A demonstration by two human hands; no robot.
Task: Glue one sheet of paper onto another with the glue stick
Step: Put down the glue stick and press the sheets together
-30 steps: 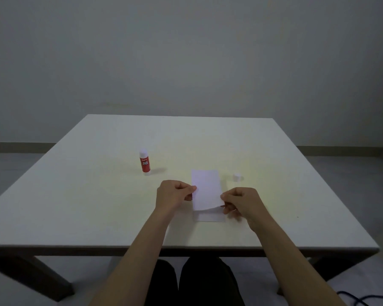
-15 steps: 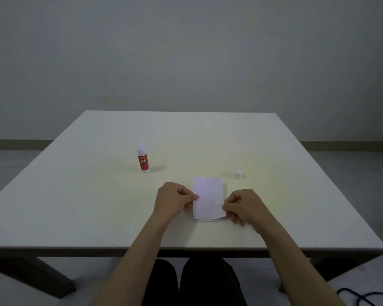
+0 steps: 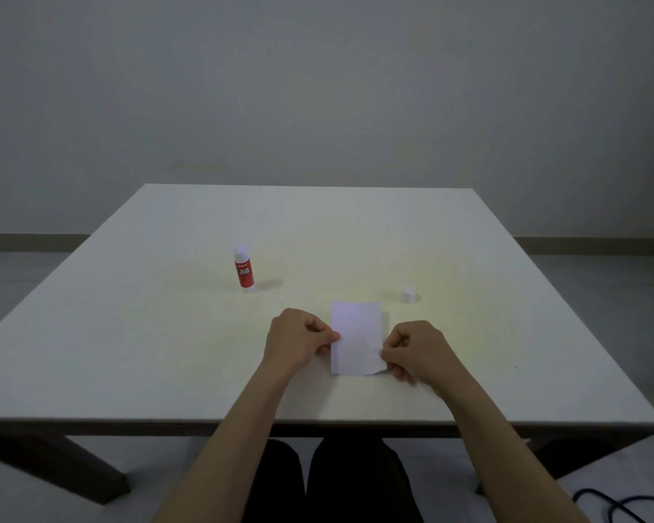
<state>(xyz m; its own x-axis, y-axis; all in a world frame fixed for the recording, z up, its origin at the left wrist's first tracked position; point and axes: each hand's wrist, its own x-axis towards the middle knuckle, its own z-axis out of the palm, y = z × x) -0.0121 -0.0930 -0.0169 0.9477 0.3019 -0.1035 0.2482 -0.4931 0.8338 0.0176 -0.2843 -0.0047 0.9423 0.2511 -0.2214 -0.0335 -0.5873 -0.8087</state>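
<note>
**Paper held at both side edges**

Left hand [image 3: 297,341] and right hand [image 3: 418,352] each pinch the white paper [image 3: 357,335], near the table's [image 3: 129,334] front edge. Uncapped glue stick [image 3: 244,273] upright, left of centre; cap [image 3: 407,294] right.

Red glue stick [image 3: 244,272]; white paper [image 3: 357,337]

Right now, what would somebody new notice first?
Probably the two hands, left hand and right hand, pinching a white paper by its sides near the table's front edge. Next, the red glue stick standing upright further back on the left, and its little white cap on the right.
</note>
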